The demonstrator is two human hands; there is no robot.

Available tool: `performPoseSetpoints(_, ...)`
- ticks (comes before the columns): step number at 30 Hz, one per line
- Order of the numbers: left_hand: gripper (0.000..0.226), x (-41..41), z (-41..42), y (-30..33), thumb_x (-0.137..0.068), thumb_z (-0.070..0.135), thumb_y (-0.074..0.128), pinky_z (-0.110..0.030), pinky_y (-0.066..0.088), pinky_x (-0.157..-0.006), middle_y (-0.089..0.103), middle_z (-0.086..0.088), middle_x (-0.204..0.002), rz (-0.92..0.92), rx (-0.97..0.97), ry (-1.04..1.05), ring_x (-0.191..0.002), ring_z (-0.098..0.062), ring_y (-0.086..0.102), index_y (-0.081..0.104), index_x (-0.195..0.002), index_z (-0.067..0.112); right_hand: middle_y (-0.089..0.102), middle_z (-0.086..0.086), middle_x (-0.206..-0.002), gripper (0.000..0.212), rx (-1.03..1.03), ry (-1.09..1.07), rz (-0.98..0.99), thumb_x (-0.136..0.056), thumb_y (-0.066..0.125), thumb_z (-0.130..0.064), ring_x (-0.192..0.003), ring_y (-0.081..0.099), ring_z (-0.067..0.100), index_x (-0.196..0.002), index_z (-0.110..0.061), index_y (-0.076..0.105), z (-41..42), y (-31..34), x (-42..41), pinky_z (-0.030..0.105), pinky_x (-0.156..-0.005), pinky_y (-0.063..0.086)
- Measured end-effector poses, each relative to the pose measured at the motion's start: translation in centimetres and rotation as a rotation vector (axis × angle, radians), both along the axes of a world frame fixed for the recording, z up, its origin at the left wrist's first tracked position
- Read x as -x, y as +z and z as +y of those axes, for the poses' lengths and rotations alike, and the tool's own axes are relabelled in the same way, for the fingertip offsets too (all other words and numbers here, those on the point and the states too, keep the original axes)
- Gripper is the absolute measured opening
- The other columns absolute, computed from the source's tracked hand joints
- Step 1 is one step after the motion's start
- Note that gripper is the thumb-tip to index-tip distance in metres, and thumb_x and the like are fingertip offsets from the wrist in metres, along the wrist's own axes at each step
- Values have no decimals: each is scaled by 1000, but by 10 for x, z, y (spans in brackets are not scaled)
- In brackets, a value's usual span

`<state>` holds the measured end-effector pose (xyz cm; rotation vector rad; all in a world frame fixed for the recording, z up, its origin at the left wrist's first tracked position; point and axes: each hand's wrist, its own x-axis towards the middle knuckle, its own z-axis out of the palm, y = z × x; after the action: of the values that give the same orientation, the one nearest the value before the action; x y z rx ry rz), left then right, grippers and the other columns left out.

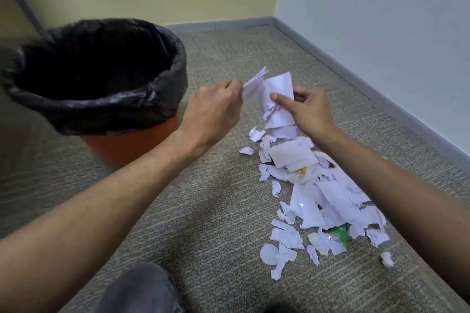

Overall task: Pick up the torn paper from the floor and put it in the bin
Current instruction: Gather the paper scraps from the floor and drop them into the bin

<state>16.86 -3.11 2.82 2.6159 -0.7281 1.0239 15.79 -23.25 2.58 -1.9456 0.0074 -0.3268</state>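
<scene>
Left hand [213, 107] grip pinches thin white paper scraps [254, 81], right hand [305, 107] grip holds a bigger torn white sheet [277, 99], beside the black-lined orange bin [132, 145].

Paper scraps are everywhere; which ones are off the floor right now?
Only two: the small scrap pinched in the left hand beside the bin, and the bigger piece held by the right hand. The rest lies in a pile on the carpet.

Both forearms are bare from the elbow down, with no sleeves in sight. The left hand [212, 107] and right hand [309, 109] wear no gloves, rings, or watch at the wrists. At the bottom edge, a knee [138, 290] shows in grey denim-like trousers with faint creases.
</scene>
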Motion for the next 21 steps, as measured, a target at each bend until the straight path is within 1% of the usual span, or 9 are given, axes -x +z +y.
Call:
performPoseSetpoints(4, 20, 7, 34, 54, -91, 12, 54, -30, 28, -45, 58, -14, -60, -120, 46, 73, -45, -37, 53, 50, -71, 8, 76, 1, -89, 18, -121, 62, -53, -84, 76, -24, -78, 75, 15, -97, -11, 75, 39, 52, -13, 29, -69, 59)
performPoseSetpoints(7, 22, 12, 74, 84, -92, 18, 51, -35, 27, -51, 61, -22, -68, -172, 73, 148, -56, -46, 56, 48, -72, 10, 76, 4, -89, 16, -191, 148, -93, -84, 76, -20, -79, 74, 15, -96, -9, 75, 79, 76, -27, 31, -71, 58)
performPoseSetpoints(10, 21, 14, 116, 99, -93, 19, 47, -39, 25, -55, 61, -30, -77, -136, 45, 240, -67, -51, 56, 42, -75, 11, 76, 9, -94, 25, -219, 217, -114, -83, 77, -19, -84, 73, 18, -102, -3, 74, 124, 87, -45, 35, -75, 59)
performPoseSetpoints(12, 21, 12, 141, 102, -93, 20, 46, -41, 28, -55, 59, -32, -75, -97, 32, 315, -67, -50, 53, 45, -76, 7, 76, 6, -97, 27, -201, 242, -131, -81, 79, -21, -89, 73, 18, -103, -5, 74, 153, 88, -56, 39, -81, 60)
performPoseSetpoints(14, 23, 9, 158, 99, -93, 20, 46, -44, 35, -55, 54, -27, -66, -40, 40, 368, -59, -44, 46, 42, -74, 8, 76, 6, -101, 30, -184, 261, -134, -80, 79, -22, -91, 73, 16, -105, -7, 74, 178, 85, -67, 39, -84, 60)
performPoseSetpoints(16, 25, 7, 168, 93, -91, 19, 46, -46, 41, -56, 46, -19, -60, 22, 65, 408, -57, -39, 41, 38, -71, 9, 76, 6, -103, 32, -153, 266, -138, -80, 79, -23, -92, 72, 14, -107, -7, 74, 196, 81, -75, 34, -83, 59)
performPoseSetpoints(18, 23, 2, 174, 85, -90, 23, 47, -47, 46, -60, 50, -17, -64, 79, 87, 444, -63, -43, 49, 42, -73, 8, 76, 8, -101, 30, -119, 271, -130, -81, 79, -25, -89, 71, 15, -104, -6, 75, 209, 77, -83, 34, -81, 58)
performPoseSetpoints(20, 26, -1, 173, 77, -90, 34, 50, -48, 51, -68, 65, -17, -80, 113, 96, 478, -78, -46, 60, 58, -89, 9, 75, 15, -94, 31, -70, 271, -102, -86, 73, -31, -81, 69, 19, -95, -1, 75, 215, 74, -89, 39, -78, 54)
performPoseSetpoints(21, 32, 0, 170, 74, -91, 40, 51, -47, 51, -71, 68, -15, -89, 113, 92, 490, -86, -44, 62, 62, -100, 11, 74, 18, -92, 38, -38, 270, -82, -90, 68, -35, -78, 67, 21, -92, 2, 73, 215, 73, -91, 39, -75, 52)
